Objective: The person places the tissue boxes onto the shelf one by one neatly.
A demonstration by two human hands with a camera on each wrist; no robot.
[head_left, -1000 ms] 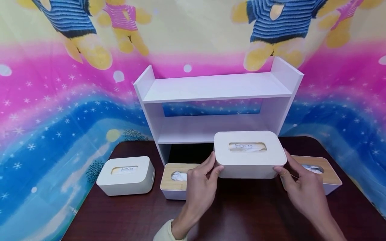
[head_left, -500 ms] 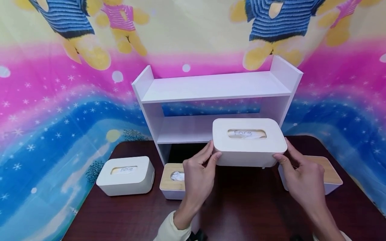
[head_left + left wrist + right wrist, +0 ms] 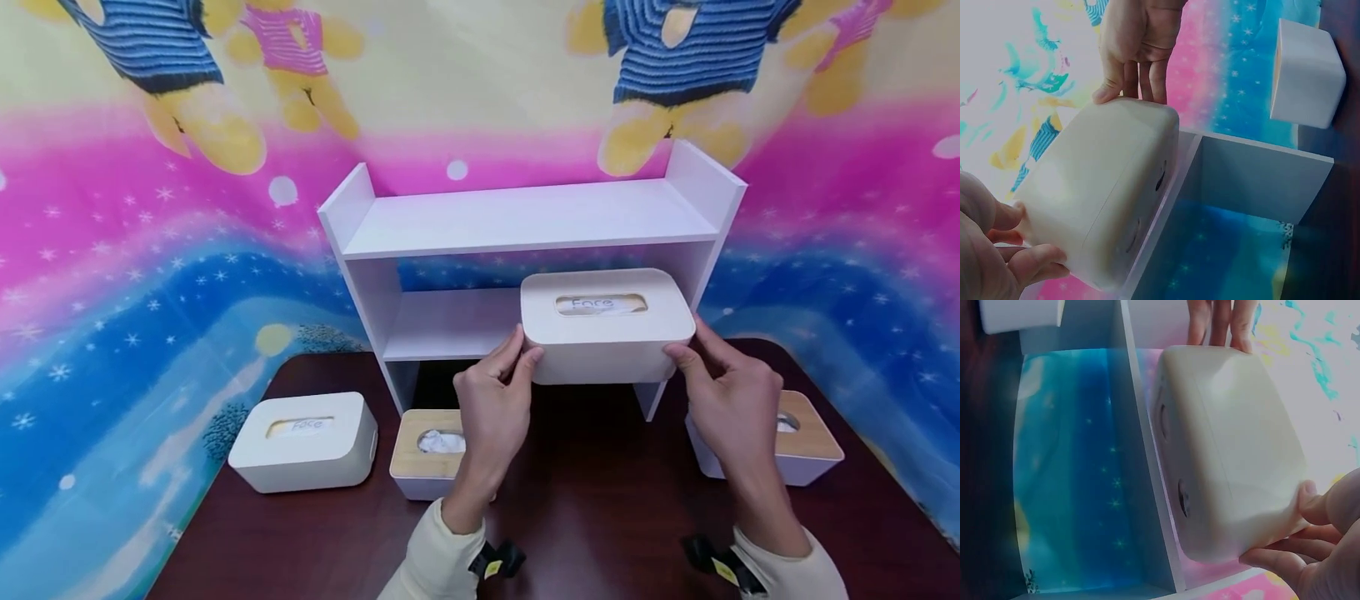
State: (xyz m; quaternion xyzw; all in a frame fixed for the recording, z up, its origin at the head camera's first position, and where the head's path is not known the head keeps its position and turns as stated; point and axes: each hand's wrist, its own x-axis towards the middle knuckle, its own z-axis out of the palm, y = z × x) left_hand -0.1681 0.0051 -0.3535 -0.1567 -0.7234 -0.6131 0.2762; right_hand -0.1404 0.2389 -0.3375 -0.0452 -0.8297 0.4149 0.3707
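Between my two hands a cream tissue box [image 3: 606,329] is held up level in front of the middle board of a white shelf unit [image 3: 528,221]. Its top slot shows a slip with "Face" written on it. My left hand [image 3: 495,408] grips the box's left end, thumb on the front corner and fingers along the side. At the other end my right hand [image 3: 731,396] grips it the same way. In the left wrist view the box [image 3: 1100,181] overlaps the shelf board's edge, and two small feet or slots show on its underside in the right wrist view.
On the dark wooden table [image 3: 577,517] stand a second cream "Face" tissue box [image 3: 303,442] at left, a wood-topped tissue box [image 3: 423,454] partly behind my left hand, and another wood-topped box [image 3: 806,442] behind my right hand. A patterned cloth [image 3: 150,275] hangs behind.
Both hands have raised the cream tissue box and carried it forward, from low in front of the shelf unit to the height of its middle board. The other boxes stay put.
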